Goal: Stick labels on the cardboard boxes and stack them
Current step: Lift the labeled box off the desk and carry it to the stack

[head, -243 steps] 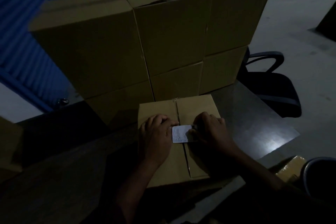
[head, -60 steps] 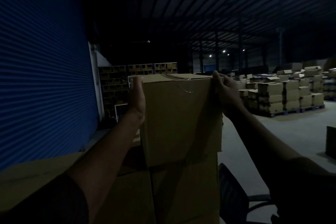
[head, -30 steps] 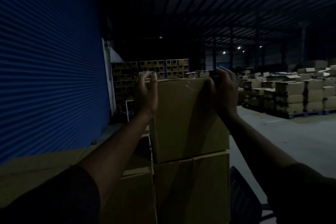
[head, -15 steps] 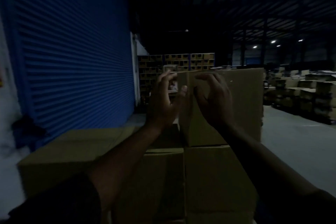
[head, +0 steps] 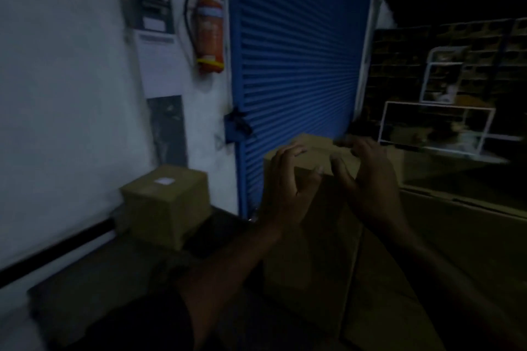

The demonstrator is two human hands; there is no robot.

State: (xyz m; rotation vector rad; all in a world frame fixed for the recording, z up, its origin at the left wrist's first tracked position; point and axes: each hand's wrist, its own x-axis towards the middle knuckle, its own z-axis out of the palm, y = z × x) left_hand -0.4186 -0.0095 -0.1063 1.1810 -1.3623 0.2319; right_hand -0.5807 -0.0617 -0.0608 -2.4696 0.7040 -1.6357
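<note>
Both hands hover in mid-air in front of the stack of cardboard boxes (head: 310,251). My left hand (head: 288,185) and my right hand (head: 368,179) are empty, with fingers spread and palms turned toward each other. They are close together and touch no box. A separate cardboard box (head: 165,208) stands to the left on the dark table, with a white label (head: 164,180) stuck on its top face. More boxes of the stack (head: 456,236) run off to the right in deep shadow.
A blue roller shutter (head: 296,65) rises behind the stack. A red fire extinguisher (head: 209,34) hangs on the white wall (head: 62,94) at the left. White metal frames (head: 436,125) and dark shelving stand at the back right. The scene is dim and blurred.
My hands let go of the box set on top of the stack and drew back empty. My view swung left and down, bringing the wall and the labelled box into sight.
</note>
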